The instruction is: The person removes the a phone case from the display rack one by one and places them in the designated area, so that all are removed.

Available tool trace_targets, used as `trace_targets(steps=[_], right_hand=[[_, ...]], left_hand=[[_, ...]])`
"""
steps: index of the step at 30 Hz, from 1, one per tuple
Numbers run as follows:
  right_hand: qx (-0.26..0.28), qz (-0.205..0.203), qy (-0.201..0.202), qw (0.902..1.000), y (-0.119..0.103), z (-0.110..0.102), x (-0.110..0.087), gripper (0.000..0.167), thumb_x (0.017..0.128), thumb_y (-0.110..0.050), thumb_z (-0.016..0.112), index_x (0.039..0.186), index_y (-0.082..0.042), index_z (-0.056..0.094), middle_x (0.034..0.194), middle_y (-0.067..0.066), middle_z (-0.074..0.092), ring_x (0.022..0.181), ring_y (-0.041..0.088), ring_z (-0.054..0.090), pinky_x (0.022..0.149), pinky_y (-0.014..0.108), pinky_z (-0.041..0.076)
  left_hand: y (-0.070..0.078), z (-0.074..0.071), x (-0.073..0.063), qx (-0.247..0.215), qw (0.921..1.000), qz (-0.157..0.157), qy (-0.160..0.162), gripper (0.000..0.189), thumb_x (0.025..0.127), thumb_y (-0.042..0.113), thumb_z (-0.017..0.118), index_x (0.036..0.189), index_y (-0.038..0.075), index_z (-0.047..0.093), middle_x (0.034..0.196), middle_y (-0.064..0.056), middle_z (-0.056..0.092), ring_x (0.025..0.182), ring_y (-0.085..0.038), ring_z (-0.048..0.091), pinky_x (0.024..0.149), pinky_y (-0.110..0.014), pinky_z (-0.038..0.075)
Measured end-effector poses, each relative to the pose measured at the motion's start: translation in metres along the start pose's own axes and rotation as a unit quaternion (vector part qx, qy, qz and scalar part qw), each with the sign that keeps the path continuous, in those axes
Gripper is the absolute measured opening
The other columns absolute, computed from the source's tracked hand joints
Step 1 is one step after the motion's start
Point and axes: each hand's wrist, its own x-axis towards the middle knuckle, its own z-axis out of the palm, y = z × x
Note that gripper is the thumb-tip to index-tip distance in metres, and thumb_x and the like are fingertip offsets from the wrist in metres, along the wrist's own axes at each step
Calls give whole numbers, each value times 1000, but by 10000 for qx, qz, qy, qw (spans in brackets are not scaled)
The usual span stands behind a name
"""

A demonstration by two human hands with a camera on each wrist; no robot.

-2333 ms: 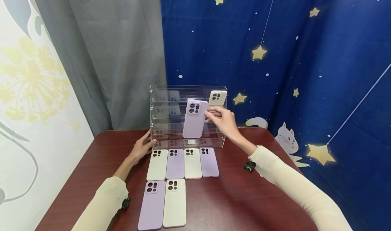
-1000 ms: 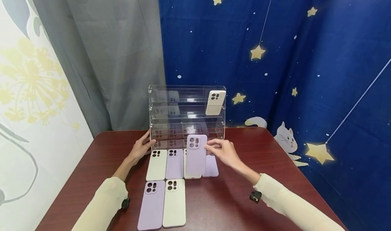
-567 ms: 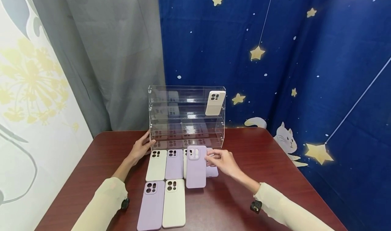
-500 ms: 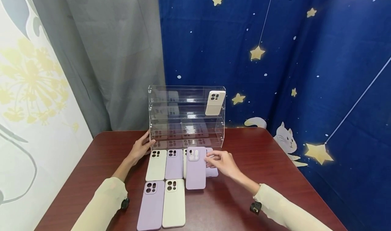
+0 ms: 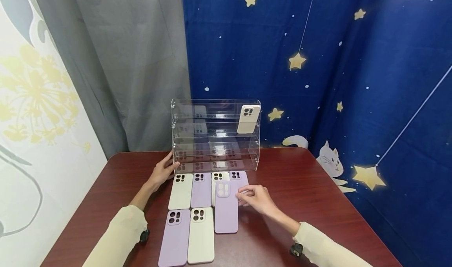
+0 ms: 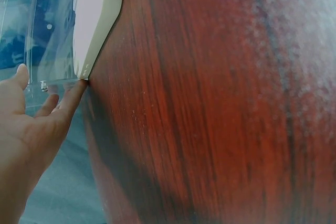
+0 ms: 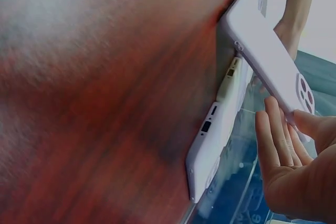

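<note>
My right hand [image 5: 257, 199] pinches a lilac phone case [image 5: 226, 214] by its right edge, near the camera cutouts. In the right wrist view this lilac case [image 7: 270, 56] is tilted, its far end low toward the table and its camera end raised between thumb and fingers. At the left side of a clear acrylic tiered stand [image 5: 215, 147], my left hand [image 5: 162, 173] rests against the lower corner; the left wrist view shows its fingers [image 6: 71, 103] fairly straight there. A cream case [image 5: 248, 119] leans in the stand's upper right.
A row of cases lies before the stand: cream [image 5: 181, 194], lilac [image 5: 201, 192], another cream [image 5: 220, 176] and another lilac [image 5: 239, 175], partly covered. Nearer, a lilac case [image 5: 174, 239] and a cream case [image 5: 201, 237] lie side by side on the dark red table [image 5: 300, 188].
My right hand has brought the lilac case down from in front of the stand toward me, over the row, to beside the near cream case. My left hand has stayed at the stand.
</note>
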Motion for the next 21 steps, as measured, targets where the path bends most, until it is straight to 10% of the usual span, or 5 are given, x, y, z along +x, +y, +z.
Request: trace_targets(steps=[21], right_hand=[[231,501,-419,9976,24,12,-20,28,94,-10,78,114,10,73,84,18,78,68,31,77,62,37,65]], left_hand=[[3,2,-3,81,9999,4,80,74,109,20,57,168,33,14,161,-31,34,143,-47,44,109,-63,44]])
